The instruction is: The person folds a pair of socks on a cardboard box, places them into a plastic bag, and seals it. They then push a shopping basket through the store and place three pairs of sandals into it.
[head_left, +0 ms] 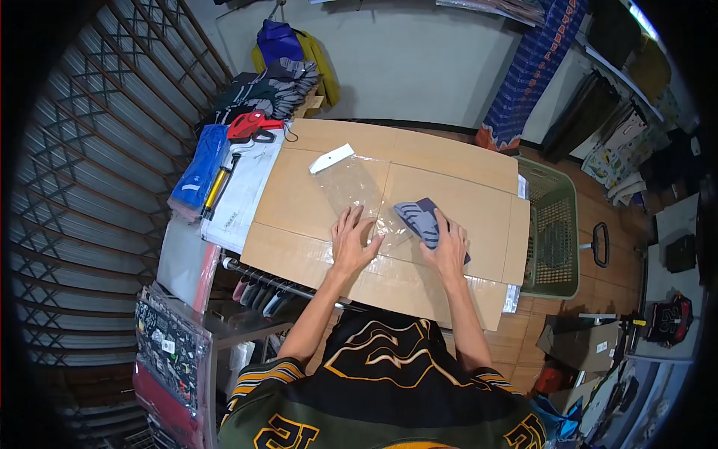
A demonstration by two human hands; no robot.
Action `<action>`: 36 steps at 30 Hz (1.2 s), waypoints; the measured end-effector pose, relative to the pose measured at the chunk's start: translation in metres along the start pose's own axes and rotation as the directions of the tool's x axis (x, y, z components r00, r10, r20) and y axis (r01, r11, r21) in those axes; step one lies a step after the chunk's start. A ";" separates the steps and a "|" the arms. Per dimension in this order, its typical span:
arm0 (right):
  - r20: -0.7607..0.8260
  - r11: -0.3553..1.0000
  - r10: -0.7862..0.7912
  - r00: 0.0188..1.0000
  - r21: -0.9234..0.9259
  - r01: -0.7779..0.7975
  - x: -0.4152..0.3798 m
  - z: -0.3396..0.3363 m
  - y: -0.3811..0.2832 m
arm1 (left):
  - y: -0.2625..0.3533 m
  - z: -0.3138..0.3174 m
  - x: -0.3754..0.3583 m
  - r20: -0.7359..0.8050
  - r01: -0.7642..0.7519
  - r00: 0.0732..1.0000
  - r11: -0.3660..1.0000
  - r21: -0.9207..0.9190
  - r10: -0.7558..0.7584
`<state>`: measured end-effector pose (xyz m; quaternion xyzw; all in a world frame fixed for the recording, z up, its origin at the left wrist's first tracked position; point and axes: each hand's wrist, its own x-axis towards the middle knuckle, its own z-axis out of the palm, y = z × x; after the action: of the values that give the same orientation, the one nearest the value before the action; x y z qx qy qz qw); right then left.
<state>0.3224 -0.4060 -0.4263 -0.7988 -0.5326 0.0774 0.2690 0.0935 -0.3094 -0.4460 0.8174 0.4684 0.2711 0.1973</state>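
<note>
A clear plastic bag with a white header strip lies flat on the cardboard. My left hand rests on its near end, fingers curved and apart, thumb out to the side. To the right, my right hand grips a folded grey sock with dark stripes, thumb on the near side and fingers over the far edge. The sock's toe end points up and left, close to the bag's near right corner. Part of the sock is hidden under the right hand.
Cardboard covers the table. At the left lie a red-and-black tool, a yellow-and-black pump-like tool and blue packaged items. A green plastic basket stands right of the table. Several packed garments stand at the lower left.
</note>
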 end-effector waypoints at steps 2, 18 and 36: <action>-0.095 0.993 0.013 0.995 0.119 -0.001 0.002 0.004 0.005 | -0.002 0.000 0.000 -0.013 -0.012 1.000 1.000 0.001 0.012; 0.272 0.879 -0.447 0.852 0.308 0.363 -0.027 -0.027 0.000 | -0.016 -0.003 -0.002 0.008 -0.063 0.998 0.996 -0.061 0.063; 0.071 0.986 -0.162 0.984 0.049 0.159 -0.052 0.001 -0.033 | -0.024 -0.014 -0.014 -0.149 -0.023 0.988 0.890 -0.456 -0.051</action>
<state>0.2729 -0.4426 -0.4190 -0.7439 -0.6031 0.0967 0.2713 0.0632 -0.3095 -0.4529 0.7209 0.4116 0.4355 0.3483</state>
